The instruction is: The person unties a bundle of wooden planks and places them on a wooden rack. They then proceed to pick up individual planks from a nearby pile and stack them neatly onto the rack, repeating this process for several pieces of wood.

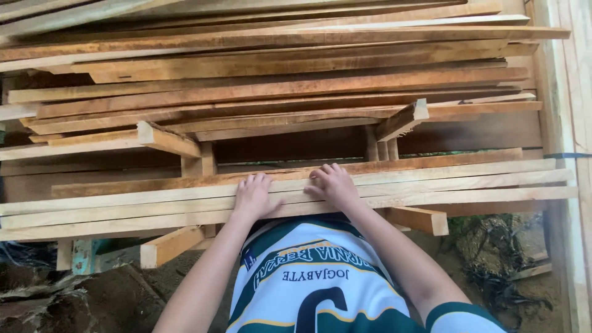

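My left hand (253, 196) and my right hand (333, 184) rest palm-down, side by side, on a low stack of long pale wooden planks (468, 180) that runs across the view in front of me. The fingers of both hands lie spread on the top planks and curl slightly over them; neither hand has a plank lifted. My white and green shirt (314, 277) shows below, between my forearms.
Behind the low stack stands a taller pile of reddish-brown boards (277, 86), held up on short wooden cross blocks (166, 139). More support blocks (419, 220) jut out under the front stack. Dirt ground and dark debris (505, 271) lie lower right; an upright wooden post (567, 123) stands at the right edge.
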